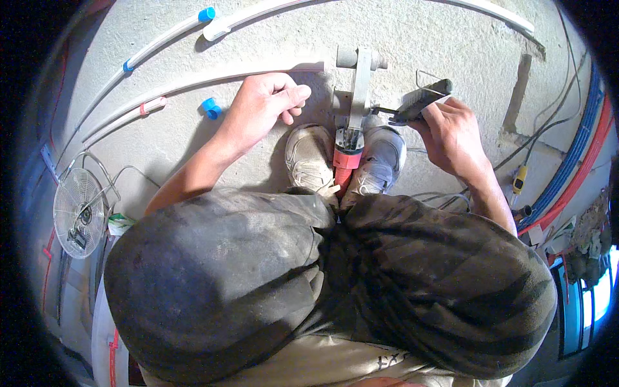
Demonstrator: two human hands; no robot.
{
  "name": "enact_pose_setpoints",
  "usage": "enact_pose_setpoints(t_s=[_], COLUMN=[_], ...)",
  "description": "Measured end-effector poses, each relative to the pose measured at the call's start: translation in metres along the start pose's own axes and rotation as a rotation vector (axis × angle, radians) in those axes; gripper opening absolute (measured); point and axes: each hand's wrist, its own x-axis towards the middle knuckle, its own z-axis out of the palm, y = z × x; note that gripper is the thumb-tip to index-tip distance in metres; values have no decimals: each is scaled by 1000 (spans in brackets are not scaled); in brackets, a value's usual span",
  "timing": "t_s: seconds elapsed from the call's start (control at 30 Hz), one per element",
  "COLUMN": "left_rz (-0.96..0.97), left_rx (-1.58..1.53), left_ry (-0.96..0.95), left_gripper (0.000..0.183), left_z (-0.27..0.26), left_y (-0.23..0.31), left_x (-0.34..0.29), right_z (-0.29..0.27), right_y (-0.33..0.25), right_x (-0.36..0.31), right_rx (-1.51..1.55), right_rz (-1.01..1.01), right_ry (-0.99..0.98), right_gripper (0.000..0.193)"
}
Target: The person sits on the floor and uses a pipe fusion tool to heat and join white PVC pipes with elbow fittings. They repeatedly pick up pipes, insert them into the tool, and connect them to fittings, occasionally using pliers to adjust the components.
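Note:
A red-bodied power tool with a metal arm and a roller at its far end stands between my shoes. It resembles a grinder with a belt-sanding arm. My left hand hovers left of that arm, fingers curled and thumb pressed over them; whatever they may hold is hidden. On the other side, my right hand has its fingers closed at the near edge of a dark, flat piece with a thin wire loop. That piece reaches towards the metal arm; whether they are joined I cannot tell.
White pipes lie across the rough floor, some with blue fittings; a loose blue fitting is beside my left forearm. A fan stands at left. Blue and red hoses and a yellow cable connector are at right. My shoes flank the tool.

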Motion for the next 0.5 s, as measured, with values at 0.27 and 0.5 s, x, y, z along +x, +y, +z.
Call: enact_pose_setpoints(t_s=[0.27,0.5], left_rz=[18,24], left_rx=[25,32], left_ry=[-9,-15], left_gripper=[27,28], left_z=[-2,-4], left_y=[-2,-4], left_x=[2,2], right_z=[1,4], right_y=[-3,-6], right_x=[-2,-8], right_rx=[-26,-69], right_rz=[-53,-18], right_ry=[72,26], right_gripper=[21,17])
